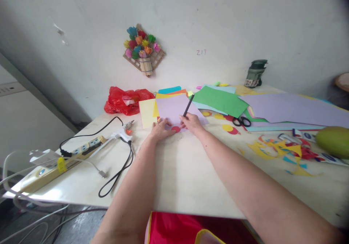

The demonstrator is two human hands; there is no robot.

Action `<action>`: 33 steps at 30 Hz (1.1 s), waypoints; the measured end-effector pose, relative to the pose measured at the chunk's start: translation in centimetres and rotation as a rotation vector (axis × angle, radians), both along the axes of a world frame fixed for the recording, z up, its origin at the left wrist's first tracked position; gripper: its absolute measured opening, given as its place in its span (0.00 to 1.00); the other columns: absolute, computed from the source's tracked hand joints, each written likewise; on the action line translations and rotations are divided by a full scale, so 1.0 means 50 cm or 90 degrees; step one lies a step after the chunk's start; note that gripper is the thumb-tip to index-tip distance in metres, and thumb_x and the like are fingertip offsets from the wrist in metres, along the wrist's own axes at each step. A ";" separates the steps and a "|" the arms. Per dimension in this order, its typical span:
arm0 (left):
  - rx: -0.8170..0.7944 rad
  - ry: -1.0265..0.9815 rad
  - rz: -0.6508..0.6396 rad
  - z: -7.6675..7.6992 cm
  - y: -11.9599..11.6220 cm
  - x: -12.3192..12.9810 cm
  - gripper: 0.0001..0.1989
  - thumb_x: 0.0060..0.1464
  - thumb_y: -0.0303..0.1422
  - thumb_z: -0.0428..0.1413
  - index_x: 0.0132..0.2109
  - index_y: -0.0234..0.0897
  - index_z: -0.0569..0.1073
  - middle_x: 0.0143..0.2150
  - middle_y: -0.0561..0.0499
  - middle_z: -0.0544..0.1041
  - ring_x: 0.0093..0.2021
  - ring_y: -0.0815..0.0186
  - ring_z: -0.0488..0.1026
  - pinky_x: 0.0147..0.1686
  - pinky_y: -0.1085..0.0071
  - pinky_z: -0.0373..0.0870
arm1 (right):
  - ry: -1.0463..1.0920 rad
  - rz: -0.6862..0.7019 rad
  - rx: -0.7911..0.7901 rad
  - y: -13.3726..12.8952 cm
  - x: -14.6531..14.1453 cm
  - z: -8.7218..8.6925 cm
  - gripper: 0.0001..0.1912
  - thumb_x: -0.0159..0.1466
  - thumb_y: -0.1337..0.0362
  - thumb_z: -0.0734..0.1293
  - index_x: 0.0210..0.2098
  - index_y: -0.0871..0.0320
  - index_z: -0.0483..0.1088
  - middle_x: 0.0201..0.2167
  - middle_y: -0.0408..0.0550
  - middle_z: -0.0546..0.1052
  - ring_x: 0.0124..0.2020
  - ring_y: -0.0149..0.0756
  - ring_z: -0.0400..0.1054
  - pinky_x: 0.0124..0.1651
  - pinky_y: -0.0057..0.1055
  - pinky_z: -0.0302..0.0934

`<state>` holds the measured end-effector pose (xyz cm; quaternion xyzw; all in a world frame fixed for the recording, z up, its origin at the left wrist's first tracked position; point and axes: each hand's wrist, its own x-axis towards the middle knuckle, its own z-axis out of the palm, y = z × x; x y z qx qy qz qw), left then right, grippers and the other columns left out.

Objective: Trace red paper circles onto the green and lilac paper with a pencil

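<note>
My right hand (191,122) is closed around a dark pencil (188,105), which leans up and to the right over a lilac paper sheet (173,108). Spread on the near left part of that sheet is my left hand (161,128), its fingers apart. Between the two hands a red paper circle (176,129) lies at the sheet's near edge, close to my left fingertips. The pencil's lower tip is hidden by my right fingers. Pale yellow paper (147,114) and a blue sheet (169,90) show from under and behind the lilac one.
Black-handled scissors (241,122), yellow and red circles (230,129), green paper (220,100) and paper scraps (275,147) lie right. Leftward are a red plastic bag (124,101), a glue gun (124,133) and a power strip (65,164) with cables. A bottle (255,74) stands at the back.
</note>
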<state>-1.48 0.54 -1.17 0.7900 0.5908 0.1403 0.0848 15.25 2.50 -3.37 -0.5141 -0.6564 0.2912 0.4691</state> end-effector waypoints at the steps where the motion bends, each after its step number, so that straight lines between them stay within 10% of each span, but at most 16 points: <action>1: 0.001 0.001 -0.001 0.000 0.001 0.000 0.21 0.40 0.50 0.53 0.39 0.44 0.66 0.51 0.51 0.64 0.56 0.59 0.53 0.52 0.62 0.48 | 0.006 -0.006 0.000 0.001 0.000 -0.001 0.15 0.57 0.54 0.58 0.29 0.60 0.64 0.21 0.44 0.73 0.19 0.26 0.68 0.20 0.18 0.58; 26: -0.017 -0.017 0.032 -0.002 0.007 0.002 0.13 0.43 0.42 0.53 0.38 0.46 0.66 0.51 0.53 0.65 0.57 0.58 0.52 0.54 0.58 0.45 | -0.013 -0.012 -0.008 -0.003 0.000 0.001 0.15 0.58 0.53 0.58 0.29 0.59 0.65 0.21 0.43 0.74 0.18 0.26 0.68 0.22 0.19 0.59; 33: 0.052 -0.026 0.063 -0.013 0.001 0.005 0.26 0.40 0.56 0.49 0.41 0.44 0.64 0.50 0.49 0.65 0.57 0.58 0.53 0.54 0.55 0.44 | -0.005 -0.004 -0.002 0.001 0.001 -0.003 0.15 0.57 0.53 0.58 0.28 0.59 0.64 0.20 0.42 0.73 0.18 0.26 0.68 0.22 0.19 0.59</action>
